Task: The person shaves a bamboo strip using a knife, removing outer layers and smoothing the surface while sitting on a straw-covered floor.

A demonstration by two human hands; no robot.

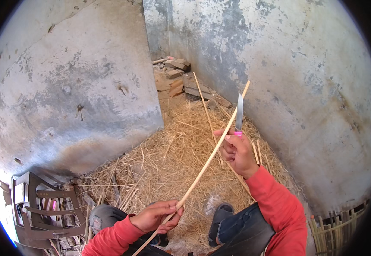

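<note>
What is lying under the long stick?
Under the stick lies straw on the floor, with a sandal nearby. The straw hides the floor itself.

The left hand (157, 216) grips a long thin bamboo strip (202, 170) low down, while the right hand (236, 151) holds a knife (239, 114) blade-up against it higher up. Straw (168, 162) covers the floor between grey walls (74, 85); a dark sandal (219, 217) rests below.
</note>
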